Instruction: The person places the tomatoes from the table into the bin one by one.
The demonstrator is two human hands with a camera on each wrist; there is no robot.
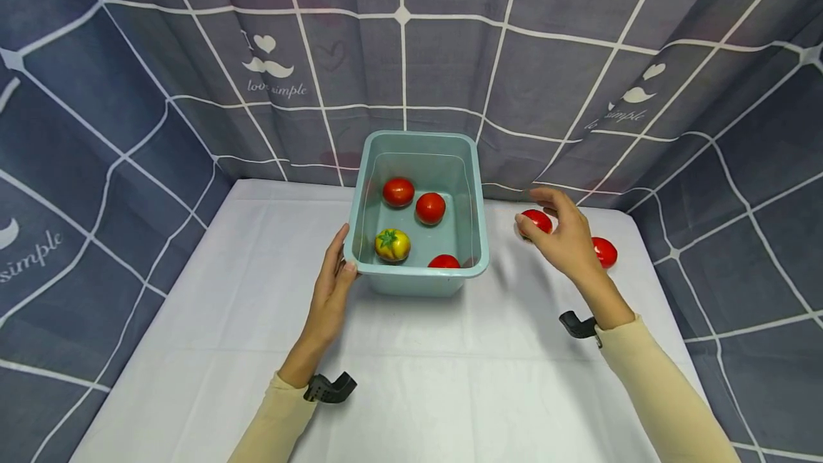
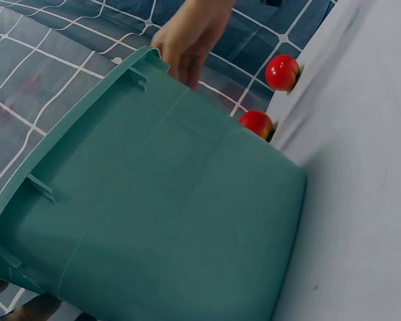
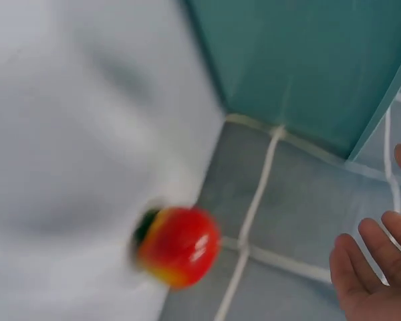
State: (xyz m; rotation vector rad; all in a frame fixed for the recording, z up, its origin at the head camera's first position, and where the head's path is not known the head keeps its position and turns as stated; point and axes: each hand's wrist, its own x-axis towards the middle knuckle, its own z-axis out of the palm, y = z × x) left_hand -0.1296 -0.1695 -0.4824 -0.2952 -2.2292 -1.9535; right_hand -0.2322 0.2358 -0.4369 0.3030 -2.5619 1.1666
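Observation:
A pale teal plastic bin (image 1: pixel 421 283) stands on the white table. My left hand (image 1: pixel 331 295) holds it at its near left corner, thumb at the front and fingers along the left side under the rim. Inside are red tomatoes (image 1: pixel 398 192) and a yellow-green tomato (image 1: pixel 392 244) with its calyx up; the front wall partly hides one red tomato (image 1: pixel 444 261). My right hand (image 1: pixel 566 238), fingers parted and holding nothing, hovers over a red tomato (image 1: pixel 537 221) right of the bin. In the right wrist view a tomato (image 3: pixel 180 246) lies apart from the fingers.
Another red tomato (image 1: pixel 604 252) lies on the white tablecloth (image 1: pixel 411 391) beyond my right wrist, near the table's right edge. A grey checked curtain (image 1: pixel 450 77) hangs close behind the bin and along both sides. Each wrist wears a black mount (image 1: pixel 330 387).

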